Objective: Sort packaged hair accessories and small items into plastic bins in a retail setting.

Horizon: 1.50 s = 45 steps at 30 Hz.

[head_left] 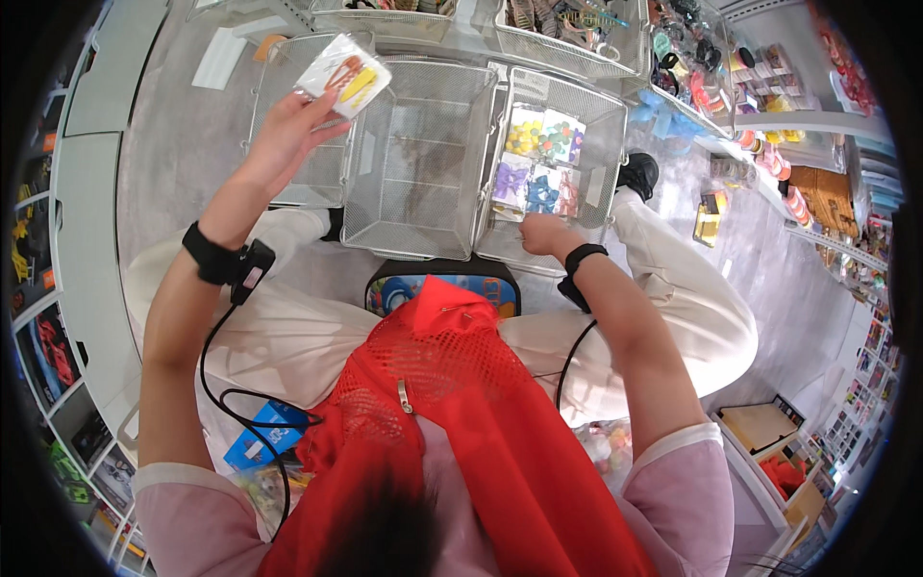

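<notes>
My left hand (292, 137) is raised over the left wire mesh basket (306, 173). Between its thumb and fingers is a white card of hair clips (346, 76), orange-brown and yellow, in clear wrapping. My right hand (549, 234) is at the near end of the right wire mesh basket (562, 86), fingers curled beside the lowest cards; whether it grips one cannot be told. In that basket lie yellow flower hair accessories (525, 135), a purple bow on a card (512, 179), a blue bow (542, 193) and a pink bow (568, 191). The middle wire mesh basket (418, 241) stands between the two.
Wire baskets of hair claws (551, 21) and hair ties (685, 58) border the far side. A padded seat with a cartoon print (389, 292) is before me. Black cables (209, 360) hang from my wristbands. White drawers (90, 202) line the left; a yellow package (710, 220) lies right.
</notes>
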Available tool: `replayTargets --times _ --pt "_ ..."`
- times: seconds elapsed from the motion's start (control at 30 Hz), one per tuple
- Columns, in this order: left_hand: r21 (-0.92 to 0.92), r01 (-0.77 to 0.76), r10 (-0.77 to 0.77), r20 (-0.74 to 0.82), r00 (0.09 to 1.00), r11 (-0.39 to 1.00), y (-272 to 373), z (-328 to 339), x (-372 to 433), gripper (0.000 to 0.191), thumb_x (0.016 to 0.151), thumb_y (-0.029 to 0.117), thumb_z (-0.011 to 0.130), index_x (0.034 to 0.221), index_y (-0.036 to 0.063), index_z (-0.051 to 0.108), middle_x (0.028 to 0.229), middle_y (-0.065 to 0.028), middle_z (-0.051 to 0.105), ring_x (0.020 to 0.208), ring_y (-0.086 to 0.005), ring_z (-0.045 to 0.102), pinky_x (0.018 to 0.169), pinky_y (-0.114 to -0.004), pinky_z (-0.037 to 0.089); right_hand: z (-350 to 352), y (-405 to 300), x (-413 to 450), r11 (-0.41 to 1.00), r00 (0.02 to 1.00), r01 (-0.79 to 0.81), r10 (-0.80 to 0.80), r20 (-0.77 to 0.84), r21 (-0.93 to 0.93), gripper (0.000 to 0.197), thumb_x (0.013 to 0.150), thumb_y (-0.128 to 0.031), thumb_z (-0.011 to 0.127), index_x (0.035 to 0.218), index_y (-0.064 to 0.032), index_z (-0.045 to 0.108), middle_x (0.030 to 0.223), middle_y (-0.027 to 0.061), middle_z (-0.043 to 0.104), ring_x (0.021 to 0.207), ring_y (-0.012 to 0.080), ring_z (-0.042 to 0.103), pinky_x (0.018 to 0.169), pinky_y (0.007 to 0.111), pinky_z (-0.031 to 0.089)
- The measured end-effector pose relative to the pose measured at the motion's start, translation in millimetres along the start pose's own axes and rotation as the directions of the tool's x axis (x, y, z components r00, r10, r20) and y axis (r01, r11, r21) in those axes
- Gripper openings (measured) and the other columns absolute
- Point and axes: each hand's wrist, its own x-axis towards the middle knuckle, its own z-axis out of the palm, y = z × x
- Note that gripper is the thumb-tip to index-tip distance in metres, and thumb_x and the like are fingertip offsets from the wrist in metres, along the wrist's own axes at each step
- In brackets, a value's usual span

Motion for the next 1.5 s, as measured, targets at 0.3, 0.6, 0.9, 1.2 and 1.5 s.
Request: replayTargets --times 0.3,0.6,0.9,1.2,1.5 --pt "-0.054 0.037 -0.039 -0.046 0.998 0.998 -1.5 -15.5 4.4 0.025 0.089 0.017 0.05 0.11 0.0022 0.051 0.107 -0.0058 0.056 0.094 -0.0117 0.056 0.081 -0.027 0.049 55.7 -1.2 56.7 0.946 0.988 -0.14 0.113 0.108 0.292 0.034 0.086 -0.014 0.036 0.116 -0.0014 0.045 0.121 0.0203 0.048 0.11 0.0347 0.048 0.091 0.043 0.039" --pt "-0.079 0.065 -0.064 0.012 0.998 0.995 2.0 -11.7 17.7 0.025 0.089 0.018 0.05 0.109 0.0021 0.052 0.106 -0.0055 0.057 0.094 -0.0116 0.055 0.081 -0.027 0.047 68.8 10.6 62.6 0.977 0.975 0.014 0.033 -0.22 0.211 0.03 0.084 -0.009 0.036 0.111 -0.0049 0.047 0.117 0.0144 0.048 0.104 0.0326 0.05 0.089 0.047 0.038" --pt "-0.068 0.057 -0.054 0.049 0.997 0.996 9.5 1.8 17.4 0.024 0.09 0.017 0.05 0.107 0.0006 0.052 0.105 -0.0071 0.057 0.094 -0.013 0.056 0.081 -0.028 0.047 40.4 -12.0 47.5 0.992 0.992 -0.091 0.082 -0.1 -0.083 0.05 0.078 -0.028 0.054 0.12 -0.0048 0.042 0.119 0.0166 0.047 0.113 0.0315 0.044 0.092 0.043 0.036" --pt "-0.044 0.073 -0.069 0.072 0.995 0.996 4.9 6.4 16.4 0.024 0.09 0.017 0.05 0.107 0.0008 0.052 0.104 -0.008 0.058 0.094 -0.0137 0.056 0.082 -0.029 0.047 28.5 3.9 36.1 0.989 0.985 -0.034 0.057 -0.16 0.144 0.077 0.067 -0.044 0.068 0.124 -0.0045 0.036 0.122 0.0163 0.043 0.117 0.0324 0.039 0.096 0.043 0.031" --pt "-0.028 0.072 -0.07 0.08 0.994 0.997 4.6 9.9 15.9 0.029 0.09 0.019 0.05 0.11 -0.0011 0.053 0.105 -0.0068 0.057 0.095 -0.0127 0.054 0.083 -0.029 0.047 34.9 1.0 47.6 0.997 0.941 -0.035 0.011 -0.339 -0.063 0.034 0.071 -0.019 0.064 0.1 -0.0062 0.052 0.104 0.0111 0.048 0.103 0.0274 0.048 0.085 0.038 0.043"
